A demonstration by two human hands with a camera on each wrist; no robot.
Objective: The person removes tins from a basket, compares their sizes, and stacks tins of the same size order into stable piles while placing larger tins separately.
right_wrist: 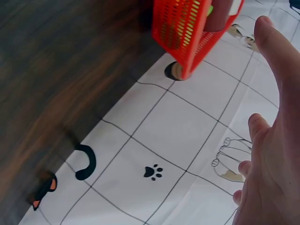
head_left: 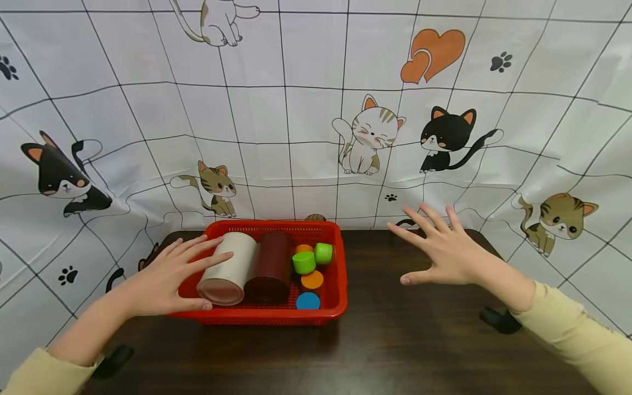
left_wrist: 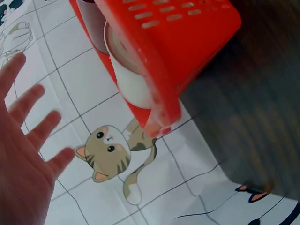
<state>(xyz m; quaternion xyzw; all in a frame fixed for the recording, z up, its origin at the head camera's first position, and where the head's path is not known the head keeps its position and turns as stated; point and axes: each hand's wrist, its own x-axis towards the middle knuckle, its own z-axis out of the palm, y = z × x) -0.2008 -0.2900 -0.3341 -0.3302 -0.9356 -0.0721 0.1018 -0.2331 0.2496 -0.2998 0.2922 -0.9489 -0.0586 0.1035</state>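
Note:
In the head view a red plastic basket [head_left: 266, 315] stands on the dark table, left of the middle. Two cylinders lie side by side in it, one cream [head_left: 232, 263] and one dark brown [head_left: 271, 263]. Beside them are small round pieces: green [head_left: 303, 263], orange [head_left: 312, 281] and blue [head_left: 308, 301]. My left hand [head_left: 165, 280] hovers at the basket's left side with fingers spread, overlapping the cream cylinder in this view. My right hand [head_left: 446, 252] is held above the table, right of the basket, fingers spread and holding nothing.
The dark wooden table [head_left: 385, 345] reaches back to a white sheet [head_left: 316, 115] printed with cats and grid lines, which also hangs along both sides. A dark strap [head_left: 500, 320] shows beneath the right wrist, another [head_left: 113, 360] beneath the left.

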